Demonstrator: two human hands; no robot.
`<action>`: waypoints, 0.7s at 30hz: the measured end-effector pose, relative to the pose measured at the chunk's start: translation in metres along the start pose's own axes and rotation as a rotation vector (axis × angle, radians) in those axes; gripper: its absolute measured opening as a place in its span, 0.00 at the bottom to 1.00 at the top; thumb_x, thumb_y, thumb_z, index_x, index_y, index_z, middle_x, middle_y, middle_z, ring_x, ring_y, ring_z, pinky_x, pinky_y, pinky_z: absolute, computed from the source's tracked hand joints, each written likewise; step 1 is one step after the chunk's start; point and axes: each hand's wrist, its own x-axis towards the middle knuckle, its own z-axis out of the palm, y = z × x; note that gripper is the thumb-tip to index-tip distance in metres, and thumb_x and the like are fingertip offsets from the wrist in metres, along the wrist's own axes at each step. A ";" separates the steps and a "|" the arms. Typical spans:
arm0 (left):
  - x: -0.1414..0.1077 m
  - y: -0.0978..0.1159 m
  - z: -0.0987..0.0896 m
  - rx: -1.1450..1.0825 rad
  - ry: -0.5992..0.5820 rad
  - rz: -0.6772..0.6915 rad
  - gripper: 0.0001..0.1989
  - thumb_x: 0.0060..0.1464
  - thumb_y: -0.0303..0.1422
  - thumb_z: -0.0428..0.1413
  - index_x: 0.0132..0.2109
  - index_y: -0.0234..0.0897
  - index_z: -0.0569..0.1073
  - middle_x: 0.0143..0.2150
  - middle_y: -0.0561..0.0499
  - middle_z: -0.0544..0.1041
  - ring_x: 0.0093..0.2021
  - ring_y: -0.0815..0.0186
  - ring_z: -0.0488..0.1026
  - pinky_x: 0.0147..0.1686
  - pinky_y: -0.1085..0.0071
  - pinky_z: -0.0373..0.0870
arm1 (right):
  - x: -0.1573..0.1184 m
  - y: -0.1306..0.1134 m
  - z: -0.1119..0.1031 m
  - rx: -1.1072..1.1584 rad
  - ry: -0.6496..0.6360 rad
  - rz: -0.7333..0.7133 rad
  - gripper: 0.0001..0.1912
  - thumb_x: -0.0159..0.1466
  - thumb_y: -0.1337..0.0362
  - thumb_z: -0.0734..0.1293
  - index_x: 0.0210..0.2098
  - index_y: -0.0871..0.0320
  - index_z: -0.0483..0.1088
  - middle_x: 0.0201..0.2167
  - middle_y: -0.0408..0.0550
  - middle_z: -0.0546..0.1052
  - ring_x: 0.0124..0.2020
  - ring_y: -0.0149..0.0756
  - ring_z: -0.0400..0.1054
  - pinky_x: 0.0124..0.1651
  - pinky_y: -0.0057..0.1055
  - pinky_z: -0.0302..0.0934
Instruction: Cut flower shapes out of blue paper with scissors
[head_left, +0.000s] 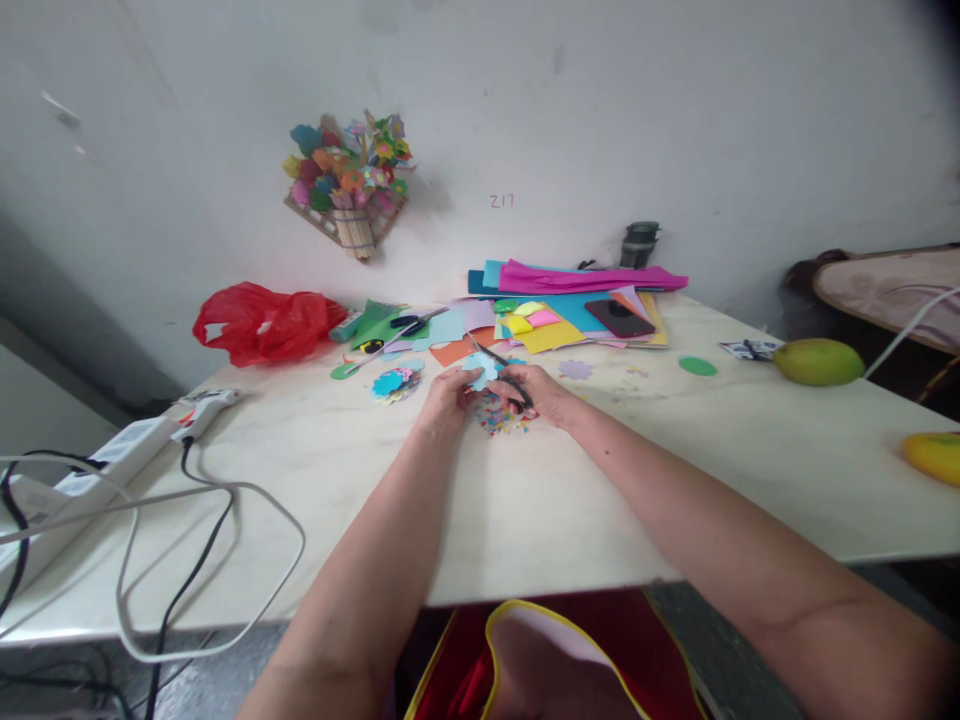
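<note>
Near the middle of the table, my left hand (pixel 448 398) holds a light blue paper piece (pixel 480 370) with a scalloped edge. My right hand (pixel 544 393) is closed around the dark handles of a pair of scissors (pixel 517 390). The blades reach up and left beside the blue paper. Small colourful paper scraps (pixel 499 418) lie on the table under and between both hands. To the left of my left hand is a stack of scalloped paper shapes (pixel 395 382), blue on top. A lilac scalloped piece (pixel 575 370) lies to the right.
Coloured sheets (pixel 555 335), a phone (pixel 619 318) and other scissors (pixel 409 324) lie behind the hands. A red plastic bag (pixel 270 322) sits back left. Cables and a power strip (pixel 120 460) are at left; a green-yellow fruit (pixel 819 361) is at right.
</note>
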 end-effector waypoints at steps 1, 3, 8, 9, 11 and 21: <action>0.000 0.000 0.000 -0.002 0.000 0.001 0.12 0.35 0.28 0.65 0.32 0.32 0.76 0.32 0.48 0.78 0.29 0.68 0.73 0.29 0.73 0.69 | 0.000 -0.001 0.001 -0.002 0.004 0.001 0.16 0.49 0.58 0.75 0.27 0.61 0.67 0.16 0.41 0.69 0.13 0.24 0.57 0.11 0.21 0.42; -0.001 0.000 0.001 -0.006 -0.003 0.002 0.12 0.35 0.28 0.65 0.32 0.32 0.76 0.33 0.47 0.78 0.30 0.67 0.73 0.29 0.72 0.70 | -0.001 -0.002 0.003 -0.006 0.011 0.003 0.16 0.49 0.58 0.75 0.26 0.61 0.67 0.16 0.41 0.69 0.13 0.24 0.57 0.11 0.21 0.42; -0.001 0.001 0.001 -0.003 -0.004 0.000 0.12 0.35 0.29 0.65 0.31 0.32 0.75 0.32 0.48 0.78 0.31 0.67 0.74 0.29 0.73 0.70 | -0.002 -0.006 0.008 -0.016 0.056 0.025 0.15 0.49 0.60 0.75 0.27 0.60 0.67 0.15 0.40 0.68 0.13 0.25 0.58 0.12 0.21 0.42; 0.000 0.001 0.001 -0.006 0.002 -0.001 0.12 0.35 0.29 0.65 0.31 0.32 0.75 0.32 0.48 0.78 0.30 0.67 0.73 0.29 0.73 0.70 | -0.002 -0.007 0.009 -0.017 0.068 0.034 0.15 0.49 0.60 0.75 0.27 0.60 0.67 0.15 0.40 0.68 0.13 0.25 0.57 0.12 0.21 0.42; 0.000 0.000 0.001 -0.014 0.016 -0.001 0.12 0.34 0.28 0.65 0.30 0.32 0.74 0.30 0.49 0.77 0.29 0.68 0.73 0.28 0.73 0.70 | -0.004 -0.010 0.011 -0.017 0.081 0.047 0.14 0.49 0.62 0.75 0.27 0.60 0.67 0.14 0.40 0.68 0.13 0.25 0.57 0.12 0.21 0.42; 0.002 0.000 0.000 -0.021 0.041 0.001 0.11 0.33 0.27 0.65 0.29 0.33 0.74 0.29 0.49 0.77 0.27 0.69 0.72 0.27 0.75 0.70 | -0.008 -0.017 0.014 -0.052 0.107 0.069 0.13 0.49 0.61 0.74 0.27 0.60 0.68 0.13 0.39 0.67 0.12 0.26 0.57 0.13 0.22 0.43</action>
